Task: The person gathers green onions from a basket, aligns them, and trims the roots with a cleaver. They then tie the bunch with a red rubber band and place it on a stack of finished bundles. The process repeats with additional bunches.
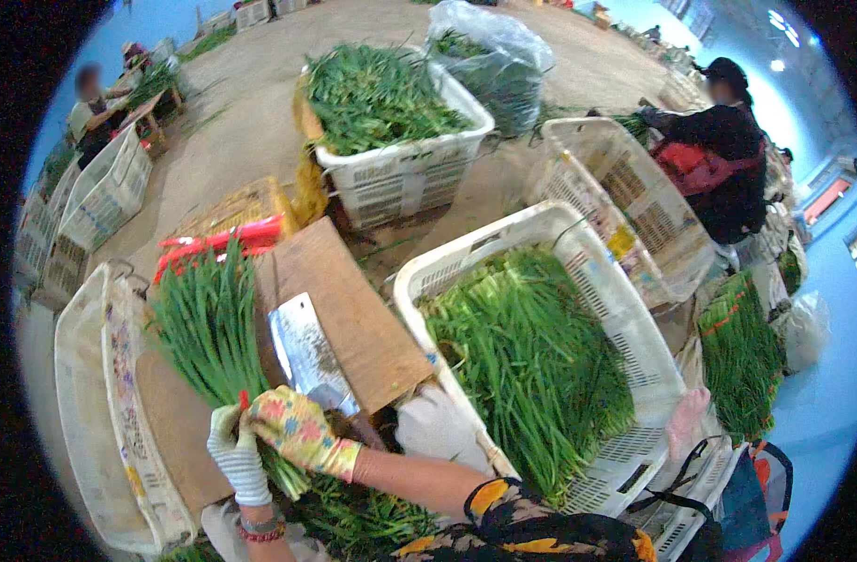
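My left hand (pixel 237 456), in a striped knit glove, is closed around the lower part of a bunch of long green leafy vegetables, like garlic chives (pixel 210 323). My right hand (pixel 291 428), in a yellow flowered glove, has its fingertips against a red tie (pixel 243 400) on the front of the bunch; whether it pinches the tie is hard to tell. The leaves point away from me over a brown board, and the pale stem ends stick out below my hands. A broad metal blade (pixel 312 351), flecked with dirt, lies on the board (pixel 351 302) right of the bunch.
Red strips (pixel 259 232) lie at the board's far edge. A white plastic crate (pixel 407 281) of greens stands at right, another (pixel 400 168) beyond the board. An empty-looking crate (pixel 84 421) is at left. Loose greens (pixel 365 513) lie near my lap. Other people (pixel 716 168) work at right and far left.
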The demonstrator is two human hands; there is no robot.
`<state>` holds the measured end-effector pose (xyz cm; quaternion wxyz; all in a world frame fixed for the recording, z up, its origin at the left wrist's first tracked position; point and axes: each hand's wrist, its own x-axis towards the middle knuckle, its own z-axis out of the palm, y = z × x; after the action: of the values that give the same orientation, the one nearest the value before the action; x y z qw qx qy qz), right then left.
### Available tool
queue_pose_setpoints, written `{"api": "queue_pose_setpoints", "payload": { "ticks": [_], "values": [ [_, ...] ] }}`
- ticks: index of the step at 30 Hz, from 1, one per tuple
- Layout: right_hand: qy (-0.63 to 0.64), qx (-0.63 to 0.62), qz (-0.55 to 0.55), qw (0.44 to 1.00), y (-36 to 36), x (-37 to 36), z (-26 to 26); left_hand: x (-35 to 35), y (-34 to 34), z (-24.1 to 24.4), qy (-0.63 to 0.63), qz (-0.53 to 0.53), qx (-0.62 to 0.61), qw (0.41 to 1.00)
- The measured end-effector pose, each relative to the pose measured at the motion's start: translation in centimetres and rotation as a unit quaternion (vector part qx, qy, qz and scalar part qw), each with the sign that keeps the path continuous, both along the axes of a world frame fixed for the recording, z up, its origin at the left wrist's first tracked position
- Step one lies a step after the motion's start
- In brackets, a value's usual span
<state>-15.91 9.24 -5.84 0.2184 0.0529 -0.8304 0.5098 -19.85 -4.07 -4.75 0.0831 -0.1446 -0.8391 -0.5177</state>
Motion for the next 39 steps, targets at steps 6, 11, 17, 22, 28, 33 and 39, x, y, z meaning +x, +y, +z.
{"api": "queue_pose_setpoints", "payload": {
  "ticks": [6,11,17,22,28,33,39],
  "values": [
    [0.095,0.01,-0.084,0.992,-0.2,-1.0,0.2,0.1,0.3,-0.2,0.026,-0.066,0.007,0.997],
    [0.034,-0.065,-0.029,0.997,-0.1,-2.1,0.1,0.4,0.5,0.5,-0.012,-0.093,0.018,0.995],
    [-0.018,-0.052,0.024,0.998,1.3,-2.2,0.5,0.6,0.7,0.4,-0.01,-0.127,0.02,0.992],
    [0.038,0.003,0.055,0.998,0.4,-1.5,2.1,1.1,1.0,-0.1,-0.001,-0.027,0.056,0.998],
    [-0.013,-0.085,-0.087,0.992,3.7,0.1,3.6,0.9,1.7,1.3,-0.01,-0.001,0.049,0.999],
    [-0.159,-0.088,0.044,0.982,3.4,0.5,1.8,1.3,1.2,-0.2,-0.007,-0.026,0.125,0.992],
    [-0.147,-0.154,0.077,0.974,2.9,-0.4,0.6,1.4,1.2,-0.3,-0.063,-0.007,0.171,0.983]
  ]
}}
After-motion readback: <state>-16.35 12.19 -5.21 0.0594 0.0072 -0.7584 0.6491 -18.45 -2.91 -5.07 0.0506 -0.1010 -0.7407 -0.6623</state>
